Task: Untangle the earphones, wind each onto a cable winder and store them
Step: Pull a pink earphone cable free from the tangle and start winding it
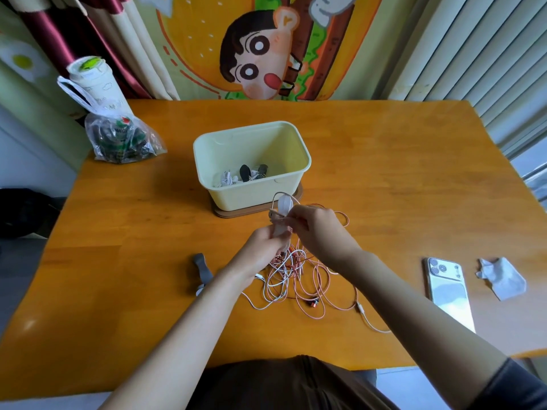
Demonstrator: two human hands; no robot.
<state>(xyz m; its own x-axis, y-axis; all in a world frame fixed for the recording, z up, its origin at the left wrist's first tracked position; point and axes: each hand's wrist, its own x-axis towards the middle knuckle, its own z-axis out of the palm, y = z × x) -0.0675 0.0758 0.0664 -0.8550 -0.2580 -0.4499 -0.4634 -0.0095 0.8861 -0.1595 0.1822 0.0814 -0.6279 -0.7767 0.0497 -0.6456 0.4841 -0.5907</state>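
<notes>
Landmark: cream storage box [296, 143], open, standing on a brown lid [228, 213] near the middle of the wooden table [399, 179].

Inside the box, against its near wall, wound earphones [245, 173] are seen: white cable on dark winders. How many cannot be told.

Just in front of the box's near right corner, a white cable winder [284, 206] is held upright above the table. Its lower end is gripped by the left hand [265, 248], fingers curled round it. The right hand [321, 230] is set against the winder's right side, close beside the left hand. A pink earphone cable [346, 220] is pinched between its fingertips at the winder's middle. One loop of that cable is seen passing over the winder's top.

Further in front of the box, beneath both hands, the tangle of earphones [291, 273] lies loose on the table. White, pink and thin red cables are crossed over one another, and one pale strand trails away to the right.

In front of the box and to its left, a grey cable winder [202, 270] lies flat. Its near end is partly covered by the left forearm.

Well to the right and in front of the box, a phone [447, 291] is laid face down, with a crumpled tissue [500, 278] just beyond it.

To the left of the box, at the table's far left corner, a plastic bag [121, 140] is noted, with a lidded cup [88, 75] behind it.
</notes>
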